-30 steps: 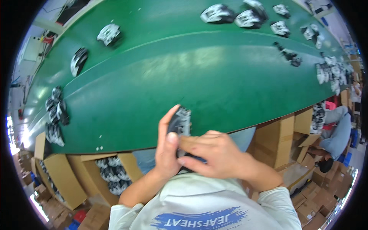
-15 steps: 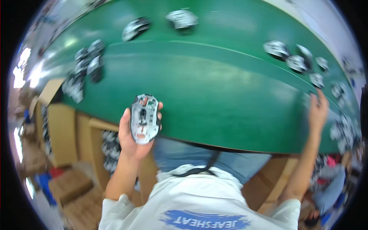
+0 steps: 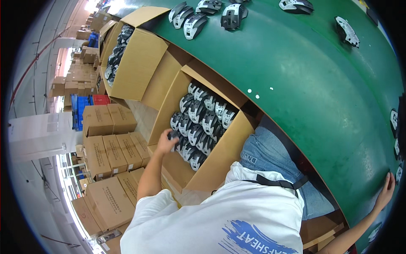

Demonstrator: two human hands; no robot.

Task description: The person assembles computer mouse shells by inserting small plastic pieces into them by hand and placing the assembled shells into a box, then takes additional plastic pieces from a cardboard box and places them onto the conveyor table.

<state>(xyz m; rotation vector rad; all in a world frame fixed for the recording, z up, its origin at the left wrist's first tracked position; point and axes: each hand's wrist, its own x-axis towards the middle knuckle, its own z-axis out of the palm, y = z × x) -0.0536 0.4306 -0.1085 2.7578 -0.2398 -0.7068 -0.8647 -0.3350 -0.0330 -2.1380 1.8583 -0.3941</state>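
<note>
My left hand is closed around a computer mouse shell, dark where it shows, at the near left side of an open cardboard box. Rows of black-and-white mouse shells fill that box. Far to the right, my right hand stretches over the green table with its fingers extended. Its fingertips are beside another mouse shell at the picture's rim; whether they touch cannot be made out.
Several mouse shells lie on the table's far part, with another shell farther right. A second open box of shells stands at the upper left. Sealed cartons are stacked at left. Small white dots lie on the table.
The view has turned left toward the boxes. My left hand has moved from above the table edge to the open box, still holding a mouse shell. My right hand stays by the shells at right.
</note>
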